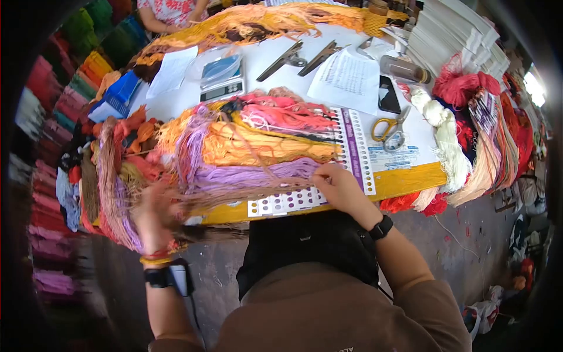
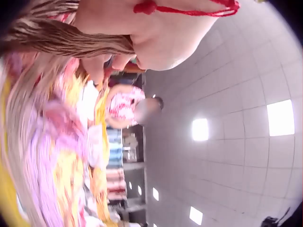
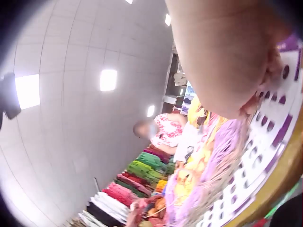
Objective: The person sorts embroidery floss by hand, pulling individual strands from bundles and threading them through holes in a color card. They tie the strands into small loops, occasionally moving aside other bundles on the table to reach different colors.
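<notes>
My left hand (image 1: pixel 153 218), blurred by motion, grips a hank of brown thread (image 2: pixel 71 40) at the table's front left. The brown strands (image 1: pixel 234 192) stretch from it rightward to my right hand (image 1: pixel 341 186), whose thumb and fingers pinch them at the edge of a white card with punched holes (image 1: pixel 287 201). In the right wrist view the palm (image 3: pixel 222 61) hides most of those fingertips. Just behind the brown strands lie lilac thread (image 1: pixel 252 176), yellow-orange thread (image 1: pixel 258 146) and coral-pink thread (image 1: pixel 287 111), their right ends along the card's upright strip (image 1: pixel 355 152).
Scissors (image 1: pixel 390 132), a phone (image 1: pixel 388 94) and printed sheets (image 1: pixel 346 79) lie to the right. Behind are a digital scale (image 1: pixel 221 79) and two large clips (image 1: pixel 281 60). Thread hanks (image 1: pixel 457 141) hang over the table's right end. A person (image 1: pixel 170 12) is across the table.
</notes>
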A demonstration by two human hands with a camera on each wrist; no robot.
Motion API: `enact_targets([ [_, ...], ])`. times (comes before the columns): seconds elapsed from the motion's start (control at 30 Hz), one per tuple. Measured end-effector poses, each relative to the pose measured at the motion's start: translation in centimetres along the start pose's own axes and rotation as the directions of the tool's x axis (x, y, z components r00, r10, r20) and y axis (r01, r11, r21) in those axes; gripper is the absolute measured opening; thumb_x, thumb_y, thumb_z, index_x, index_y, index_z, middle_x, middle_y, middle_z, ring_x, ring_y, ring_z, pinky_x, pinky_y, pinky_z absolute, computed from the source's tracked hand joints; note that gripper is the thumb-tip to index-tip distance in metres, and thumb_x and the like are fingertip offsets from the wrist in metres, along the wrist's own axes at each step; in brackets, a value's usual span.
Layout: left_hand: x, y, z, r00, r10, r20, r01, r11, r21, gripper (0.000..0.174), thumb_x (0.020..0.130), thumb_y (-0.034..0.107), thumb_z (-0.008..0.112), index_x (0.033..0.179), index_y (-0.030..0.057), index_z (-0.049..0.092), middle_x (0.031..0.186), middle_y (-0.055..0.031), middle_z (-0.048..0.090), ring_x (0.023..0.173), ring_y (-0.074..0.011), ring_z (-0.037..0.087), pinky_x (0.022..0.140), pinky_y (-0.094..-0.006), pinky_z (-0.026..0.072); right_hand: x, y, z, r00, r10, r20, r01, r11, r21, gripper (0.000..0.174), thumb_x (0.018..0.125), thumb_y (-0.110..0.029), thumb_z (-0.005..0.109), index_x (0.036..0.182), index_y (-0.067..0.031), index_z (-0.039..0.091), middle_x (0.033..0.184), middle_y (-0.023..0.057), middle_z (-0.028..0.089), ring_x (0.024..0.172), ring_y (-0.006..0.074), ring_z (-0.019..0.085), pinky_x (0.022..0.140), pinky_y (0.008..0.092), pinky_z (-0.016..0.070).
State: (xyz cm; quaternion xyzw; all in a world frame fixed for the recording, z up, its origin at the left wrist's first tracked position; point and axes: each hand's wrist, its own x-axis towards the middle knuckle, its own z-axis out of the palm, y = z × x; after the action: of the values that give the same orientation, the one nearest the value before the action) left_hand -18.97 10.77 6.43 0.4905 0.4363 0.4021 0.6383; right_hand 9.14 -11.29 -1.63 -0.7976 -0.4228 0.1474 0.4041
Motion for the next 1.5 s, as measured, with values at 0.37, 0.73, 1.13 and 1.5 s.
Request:
enact_targets([
  [0.37, -5.5, -5.9, 11.9, 0.559, -0.341, 0.756, 0.635, 0.762, -0.126, 0.046, 0.096, 0.036, 0.033, 0.119, -0.0002, 0.048, 0.111, -0.0087, 0.055, 0.100, -0.0176, 0.055, 0.084, -0.0351, 0.0472, -2.0, -5.0, 3.2, 0.948, -0.068, 0.310, -0.192, 0.654, 0.731, 0.009, 0.086, -0.004, 0.050, 0.087, 0.0053, 0.052, 0.115, 0.0080, 0.050, 0.079, 0.0117, 0.057, 0.070, 0.0255, 0.0544],
  [0.73, -5.9, -6.4, 11.5, 0.751, -0.212, 0.625, 0.358, 0.926, -0.117, 0.020, 0.088, 0.010, 0.054, 0.102, -0.0036, 0.058, 0.089, -0.0097, 0.062, 0.079, -0.0160, 0.061, 0.070, -0.0278, 0.0513, -2.4, -6.2, 2.4, 0.934, -0.028, 0.355, -0.247, 0.668, 0.702, 0.006, 0.084, -0.004, 0.054, 0.085, 0.0013, 0.054, 0.092, 0.0039, 0.058, 0.073, 0.0081, 0.056, 0.066, 0.0221, 0.0466],
  [1.13, -4.8, -6.7, 10.3, 0.616, -0.318, 0.721, 0.596, 0.786, -0.163, 0.021, 0.091, 0.018, 0.049, 0.100, 0.0008, 0.058, 0.060, 0.0037, 0.041, 0.053, -0.0064, 0.040, 0.052, -0.0212, 0.0383, -1.9, -6.0, 2.3, 0.984, -0.109, 0.141, -0.073, 0.473, 0.878, 0.008, 0.082, -0.010, 0.054, 0.084, -0.0025, 0.054, 0.077, 0.0044, 0.053, 0.055, 0.0103, 0.046, 0.050, 0.0215, 0.0379],
  [1.5, 1.8, -4.3, -4.4, 0.921, -0.192, 0.339, 0.368, 0.712, -0.598, 0.020, 0.093, 0.018, 0.045, 0.100, 0.0038, 0.057, 0.053, 0.0072, 0.027, 0.040, -0.0038, 0.022, 0.036, -0.0194, 0.0185, -10.3, 17.0, -31.1, 0.375, 0.008, -0.927, -0.236, 0.968, -0.087, 0.023, 0.089, -0.015, 0.045, 0.068, -0.0081, 0.050, 0.061, -0.0020, 0.045, 0.054, 0.0084, 0.042, 0.051, 0.0258, 0.0354],
])
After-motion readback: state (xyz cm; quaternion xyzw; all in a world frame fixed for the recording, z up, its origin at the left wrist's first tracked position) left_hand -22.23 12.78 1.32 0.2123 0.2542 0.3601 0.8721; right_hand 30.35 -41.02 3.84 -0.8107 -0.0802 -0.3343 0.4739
